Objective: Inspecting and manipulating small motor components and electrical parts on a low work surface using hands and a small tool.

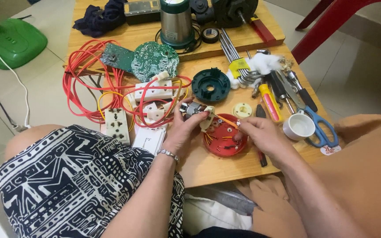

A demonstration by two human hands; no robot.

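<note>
While our left hand (185,128) grips the small motor (193,109) at centre frame, our right hand (255,132) pinches its orange wire (226,120) taut above the red housing (224,140).

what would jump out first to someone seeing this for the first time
Most striking is the tangle of red wire sprawling over the left of the wooden table, looped round white sockets. At the near middle, the left hand holds a small motor part over a round red housing, while the right hand pinches an orange wire. To the right lie blue-handled scissors and a white cup.
</note>
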